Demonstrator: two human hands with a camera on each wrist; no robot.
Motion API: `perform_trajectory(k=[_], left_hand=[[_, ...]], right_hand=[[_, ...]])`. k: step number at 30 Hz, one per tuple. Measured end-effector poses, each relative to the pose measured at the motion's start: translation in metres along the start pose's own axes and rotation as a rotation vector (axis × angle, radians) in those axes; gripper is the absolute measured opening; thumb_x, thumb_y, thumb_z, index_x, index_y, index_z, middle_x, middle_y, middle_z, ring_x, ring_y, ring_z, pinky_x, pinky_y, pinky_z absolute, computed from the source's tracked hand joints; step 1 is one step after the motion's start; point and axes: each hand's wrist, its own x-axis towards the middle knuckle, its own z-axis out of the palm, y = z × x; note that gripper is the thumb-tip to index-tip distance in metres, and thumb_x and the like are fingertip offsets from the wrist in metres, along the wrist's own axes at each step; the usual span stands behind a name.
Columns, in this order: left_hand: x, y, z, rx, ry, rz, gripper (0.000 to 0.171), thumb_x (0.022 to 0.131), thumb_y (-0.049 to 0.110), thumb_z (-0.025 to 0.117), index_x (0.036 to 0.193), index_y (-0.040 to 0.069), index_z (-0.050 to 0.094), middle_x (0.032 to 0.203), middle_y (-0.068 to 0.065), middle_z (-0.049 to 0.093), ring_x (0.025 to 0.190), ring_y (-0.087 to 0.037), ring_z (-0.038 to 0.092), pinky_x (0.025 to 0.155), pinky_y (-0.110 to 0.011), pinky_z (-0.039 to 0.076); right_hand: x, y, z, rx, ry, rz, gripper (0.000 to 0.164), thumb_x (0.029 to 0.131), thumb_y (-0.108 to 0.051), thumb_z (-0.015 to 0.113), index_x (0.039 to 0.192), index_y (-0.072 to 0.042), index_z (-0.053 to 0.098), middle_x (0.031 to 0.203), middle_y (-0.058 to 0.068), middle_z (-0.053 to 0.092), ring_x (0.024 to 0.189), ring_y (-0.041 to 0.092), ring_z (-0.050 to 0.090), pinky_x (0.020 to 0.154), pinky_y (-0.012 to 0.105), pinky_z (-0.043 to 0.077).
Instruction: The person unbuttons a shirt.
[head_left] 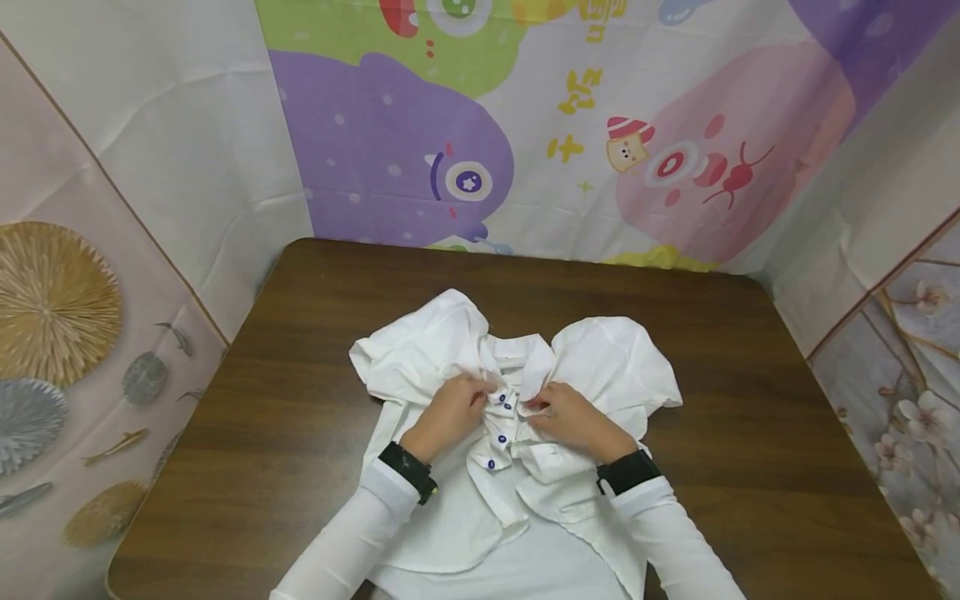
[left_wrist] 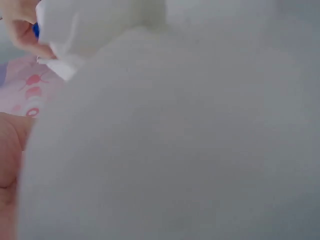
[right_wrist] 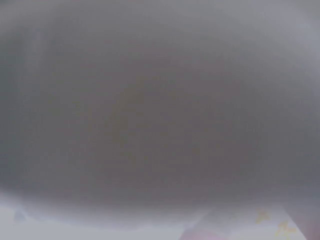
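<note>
A white short-sleeved shirt point(head_left: 435, 508) with a collar and several blue buttons lies front up on the table, its lower front edges spread apart. My left hand point(head_left: 453, 412) pinches the front beside the upper buttons, just below the collar. Across the button strip, my right hand point(head_left: 573, 421) holds the other front edge between curled fingers. In the left wrist view, white cloth point(left_wrist: 170, 135) covers most of the picture, and fingers point(left_wrist: 30, 42) show by a blue button at the top left. Blurred pale cloth point(right_wrist: 160, 120) hides the right hand's work in the right wrist view.
The shirt rests on a dark brown wooden table point(head_left: 270, 450) with rounded corners. Behind the far edge hangs a cartoon-printed cloth point(head_left: 405, 150). Patterned hangings point(head_left: 150, 275) close in the left side, and a flowered one point(head_left: 900, 400) stands at the right.
</note>
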Motion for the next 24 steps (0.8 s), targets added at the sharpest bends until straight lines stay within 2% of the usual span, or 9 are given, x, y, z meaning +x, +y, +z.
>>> perform_trajectory(k=[3,6,10,13,15,19,22,24], left_hand=[[0.004,-0.002,-0.007,-0.040,-0.003,-0.002,0.020,0.086,-0.001,0.054,0.096,0.005,0.071,0.093,-0.010,0.065,0.089,-0.024,0.060,0.081,-0.037,0.047],[0.011,-0.002,-0.017,-0.047,0.018,0.018,0.018,0.086,-0.002,0.052,0.085,0.006,0.068,0.081,-0.006,0.059,0.077,-0.018,0.054,0.072,-0.031,0.045],[0.028,-0.002,-0.031,-0.009,0.098,0.077,0.019,0.085,-0.003,0.050,0.076,0.006,0.064,0.074,-0.005,0.053,0.072,-0.018,0.048,0.067,-0.028,0.043],[0.041,-0.002,-0.040,0.026,0.149,0.120,0.020,0.084,-0.005,0.050,0.072,0.007,0.061,0.074,-0.006,0.053,0.073,-0.020,0.050,0.067,-0.030,0.044],[0.050,-0.002,-0.044,0.042,0.157,0.135,0.021,0.083,-0.006,0.050,0.070,0.007,0.060,0.075,-0.006,0.055,0.073,-0.019,0.052,0.068,-0.030,0.045],[0.069,-0.001,-0.044,0.068,0.070,0.129,0.021,0.085,-0.005,0.050,0.073,0.007,0.062,0.078,-0.005,0.060,0.074,-0.017,0.055,0.069,-0.027,0.046],[0.082,0.000,-0.038,0.079,-0.063,0.116,0.018,0.087,-0.002,0.051,0.081,0.007,0.066,0.082,-0.005,0.062,0.075,-0.016,0.055,0.069,-0.026,0.046],[0.091,0.000,-0.033,0.100,-0.160,0.126,0.015,0.088,0.000,0.053,0.086,0.006,0.067,0.087,-0.006,0.064,0.079,-0.017,0.057,0.072,-0.026,0.047]], right_hand=[[0.000,0.001,-0.015,0.092,-0.062,0.043,0.022,0.086,-0.021,0.063,0.097,-0.003,0.067,0.090,0.006,0.063,0.083,0.018,0.056,0.075,0.032,0.046],[0.003,0.002,-0.032,0.149,-0.065,0.091,0.021,0.087,-0.025,0.063,0.087,-0.004,0.065,0.080,0.004,0.060,0.072,0.012,0.051,0.066,0.027,0.043],[0.013,0.008,-0.048,0.122,0.030,0.110,0.025,0.090,-0.024,0.060,0.073,-0.006,0.056,0.065,-0.001,0.048,0.061,0.010,0.043,0.058,0.024,0.037],[0.023,0.010,-0.056,0.102,0.130,0.106,0.020,0.090,-0.017,0.058,0.077,-0.004,0.057,0.065,0.002,0.049,0.063,0.015,0.045,0.060,0.027,0.037],[0.030,0.010,-0.059,0.102,0.181,0.102,0.013,0.090,-0.013,0.057,0.084,-0.001,0.058,0.072,0.007,0.053,0.069,0.019,0.050,0.065,0.030,0.041],[0.047,0.006,-0.056,0.112,0.224,0.100,0.013,0.087,-0.007,0.059,0.095,0.003,0.059,0.089,0.016,0.058,0.084,0.028,0.056,0.077,0.039,0.046],[0.060,0.004,-0.050,0.120,0.192,0.099,0.018,0.085,-0.007,0.062,0.100,0.003,0.060,0.099,0.020,0.057,0.092,0.032,0.055,0.083,0.043,0.045],[0.066,0.004,-0.045,0.119,0.140,0.093,0.024,0.082,-0.006,0.065,0.105,0.003,0.060,0.107,0.022,0.056,0.101,0.035,0.053,0.088,0.045,0.043]])
